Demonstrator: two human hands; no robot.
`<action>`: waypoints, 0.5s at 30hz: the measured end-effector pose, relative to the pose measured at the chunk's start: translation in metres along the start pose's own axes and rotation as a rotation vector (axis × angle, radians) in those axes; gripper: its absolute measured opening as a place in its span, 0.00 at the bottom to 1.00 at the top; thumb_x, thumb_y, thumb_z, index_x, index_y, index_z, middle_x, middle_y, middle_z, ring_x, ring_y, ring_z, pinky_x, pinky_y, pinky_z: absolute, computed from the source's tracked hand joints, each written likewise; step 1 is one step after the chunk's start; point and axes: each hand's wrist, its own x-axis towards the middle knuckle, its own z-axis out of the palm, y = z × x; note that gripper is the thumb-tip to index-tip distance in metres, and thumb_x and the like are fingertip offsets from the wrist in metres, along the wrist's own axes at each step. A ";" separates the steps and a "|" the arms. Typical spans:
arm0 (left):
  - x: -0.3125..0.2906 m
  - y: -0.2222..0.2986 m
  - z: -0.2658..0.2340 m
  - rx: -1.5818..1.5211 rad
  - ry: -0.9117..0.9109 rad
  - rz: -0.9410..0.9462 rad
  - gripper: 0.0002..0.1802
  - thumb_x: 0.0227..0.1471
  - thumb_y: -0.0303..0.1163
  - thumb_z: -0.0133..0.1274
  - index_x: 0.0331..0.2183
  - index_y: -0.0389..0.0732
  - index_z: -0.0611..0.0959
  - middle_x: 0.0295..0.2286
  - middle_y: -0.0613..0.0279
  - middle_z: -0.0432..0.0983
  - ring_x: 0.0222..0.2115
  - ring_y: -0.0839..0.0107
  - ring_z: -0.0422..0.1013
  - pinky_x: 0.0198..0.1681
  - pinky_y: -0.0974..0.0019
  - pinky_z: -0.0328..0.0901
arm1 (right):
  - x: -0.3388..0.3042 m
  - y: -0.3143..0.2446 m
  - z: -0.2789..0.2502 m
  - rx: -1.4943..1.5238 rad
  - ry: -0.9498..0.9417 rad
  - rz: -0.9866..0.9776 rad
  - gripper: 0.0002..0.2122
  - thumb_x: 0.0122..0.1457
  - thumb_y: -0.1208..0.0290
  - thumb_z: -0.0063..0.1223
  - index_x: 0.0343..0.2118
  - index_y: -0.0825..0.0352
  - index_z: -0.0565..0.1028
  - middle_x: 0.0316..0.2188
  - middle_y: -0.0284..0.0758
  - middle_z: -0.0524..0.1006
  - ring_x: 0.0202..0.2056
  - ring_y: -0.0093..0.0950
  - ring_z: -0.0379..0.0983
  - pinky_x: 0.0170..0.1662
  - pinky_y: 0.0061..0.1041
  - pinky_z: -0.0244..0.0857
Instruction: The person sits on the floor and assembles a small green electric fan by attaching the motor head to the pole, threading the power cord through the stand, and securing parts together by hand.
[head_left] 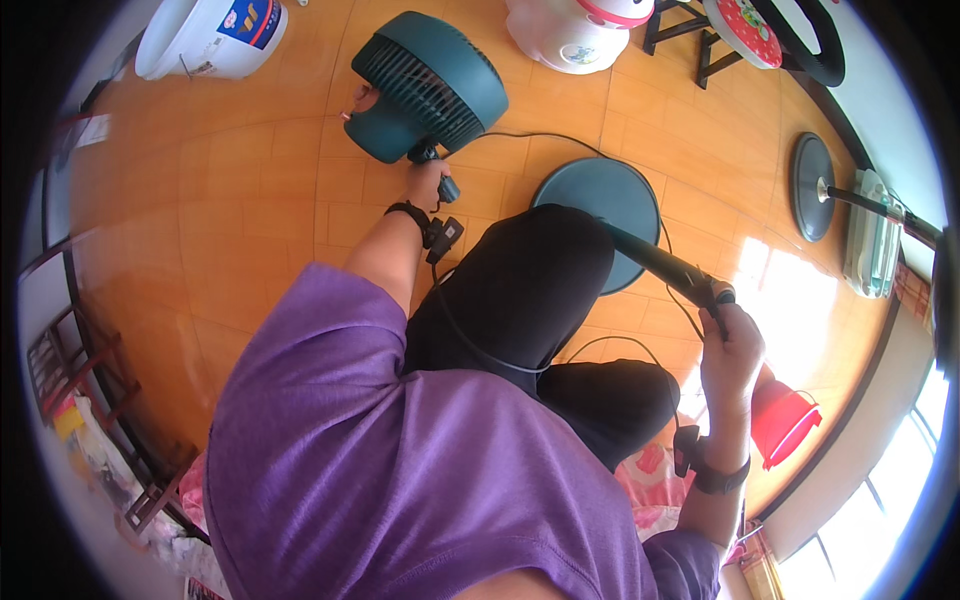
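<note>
**Fan Head (430, 85) and Pole (655, 262) Held Apart**

A dark green fan head tilts at 11 o'clock, its short neck clamped in the left hand (430, 182) of a person in a purple shirt (470, 480). At 3 o'clock, the right hand (732, 345) grips the upper end of the pole, which slants across a round base (595, 185) on the tan floor (250, 220), between 1 and 2 o'clock. A black cord (545, 135) curves past the base, which the person's knee (570, 240) partly covers. Farther out stand a white bucket (190, 50) at 10 o'clock and a red bucket (783, 420) near 4.
</note>
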 end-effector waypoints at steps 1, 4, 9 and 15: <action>0.005 -0.004 -0.002 -0.001 0.002 -0.004 0.12 0.28 0.26 0.53 0.22 0.31 0.72 0.19 0.56 0.68 0.18 0.62 0.68 0.20 0.60 0.64 | 0.000 0.001 0.001 0.005 0.013 -0.001 0.06 0.46 0.78 0.55 0.23 0.70 0.68 0.17 0.42 0.68 0.20 0.39 0.65 0.24 0.30 0.59; 0.010 -0.006 -0.011 -0.127 -0.110 -0.047 0.12 0.28 0.23 0.54 0.24 0.33 0.76 0.22 0.58 0.72 0.23 0.65 0.69 0.25 0.63 0.66 | 0.001 0.003 0.001 -0.001 0.011 -0.001 0.06 0.46 0.79 0.55 0.22 0.70 0.68 0.17 0.42 0.68 0.20 0.38 0.64 0.24 0.30 0.58; 0.019 -0.014 -0.015 -0.210 -0.116 -0.041 0.12 0.28 0.19 0.52 0.25 0.30 0.75 0.23 0.56 0.74 0.24 0.65 0.71 0.30 0.64 0.66 | 0.001 0.002 0.002 -0.001 0.011 0.006 0.06 0.46 0.79 0.55 0.22 0.70 0.68 0.17 0.42 0.67 0.19 0.38 0.63 0.23 0.29 0.57; 0.010 -0.010 -0.017 -0.034 0.049 0.013 0.12 0.29 0.20 0.51 0.25 0.28 0.75 0.23 0.53 0.73 0.23 0.62 0.71 0.24 0.62 0.66 | 0.000 0.002 0.002 0.021 0.032 0.012 0.07 0.48 0.78 0.55 0.22 0.71 0.68 0.17 0.42 0.67 0.19 0.36 0.63 0.23 0.28 0.57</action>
